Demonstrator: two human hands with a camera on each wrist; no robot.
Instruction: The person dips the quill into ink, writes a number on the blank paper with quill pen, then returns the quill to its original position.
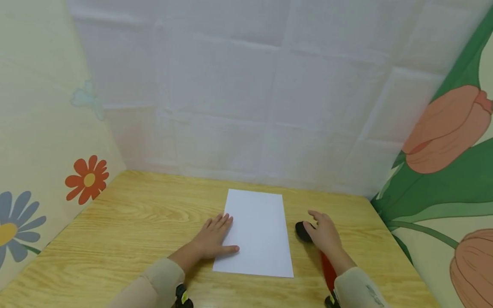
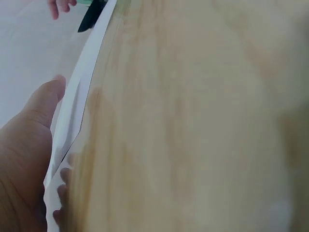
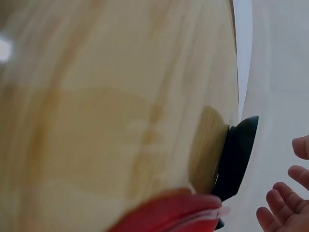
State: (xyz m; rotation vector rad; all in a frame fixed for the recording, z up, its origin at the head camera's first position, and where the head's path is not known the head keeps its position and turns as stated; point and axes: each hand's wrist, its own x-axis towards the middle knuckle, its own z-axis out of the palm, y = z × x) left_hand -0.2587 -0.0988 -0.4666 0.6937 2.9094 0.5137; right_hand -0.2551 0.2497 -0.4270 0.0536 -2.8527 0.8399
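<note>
A blank white sheet of paper (image 1: 256, 235) lies on the wooden table. My left hand (image 1: 213, 239) rests on its left edge, fingers spread and thumb stretched across the lower part. In the left wrist view, the sheet's edge (image 2: 79, 92) lifts slightly beside the thumb. To the right of the paper sits a black rounded object (image 1: 303, 232), with a red elongated piece (image 1: 328, 271) near it, partly under my right wrist. My right hand (image 1: 325, 233) hovers over the black object, fingers loosely bent. The right wrist view shows those fingers (image 3: 280, 208) apart from the black object (image 3: 236, 157).
The wood-grain table (image 1: 154, 218) reaches back to a creased white cloth (image 1: 239, 94). Flower-printed panels stand at the left (image 1: 42, 128) and right (image 1: 443, 188) sides. Dark wrist straps (image 1: 184, 297) show below the pale sleeves.
</note>
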